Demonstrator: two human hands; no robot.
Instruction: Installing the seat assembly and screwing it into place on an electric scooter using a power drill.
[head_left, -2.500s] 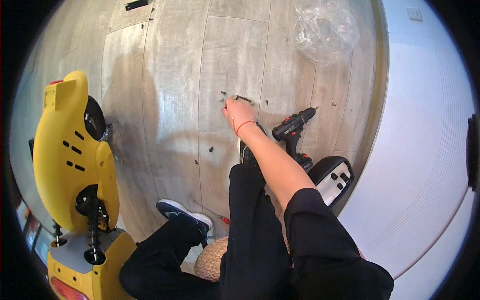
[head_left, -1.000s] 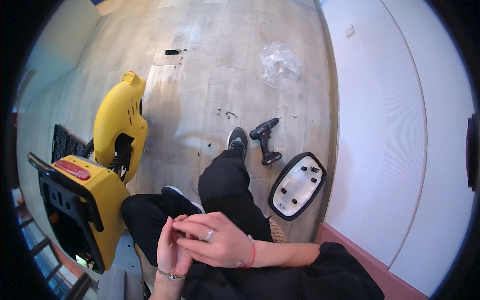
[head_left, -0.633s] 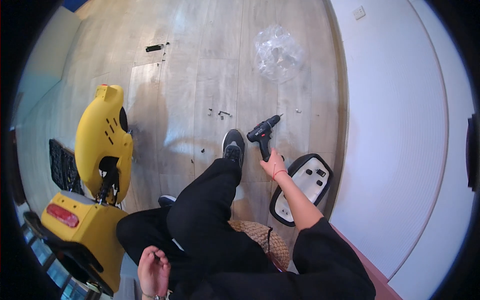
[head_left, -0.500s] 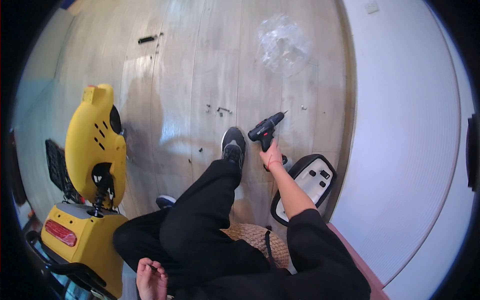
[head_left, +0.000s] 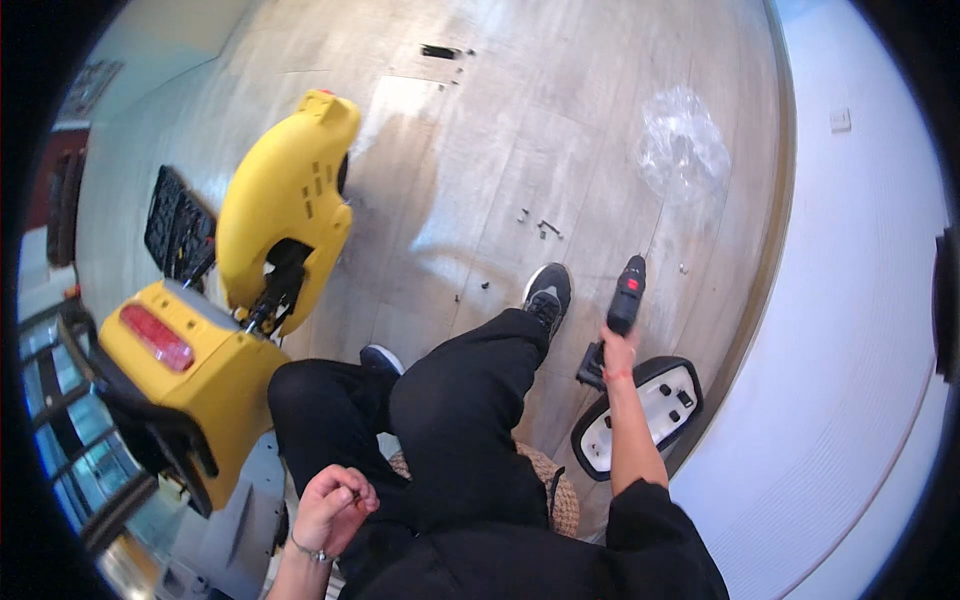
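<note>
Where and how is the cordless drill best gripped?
The cordless drill is probably best taken by its handle, approaching from the person's side with fingers wrapped around it, as the right hand does. The nose points away from the person, and the battery base shows left of the hand, so gripping between body and base should keep fingers off the chuck.

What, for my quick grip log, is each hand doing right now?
Left hand: curled closed; whether it pinches something small cannot be told.
Right hand: closed, holding the black drill by its handle.
</note>
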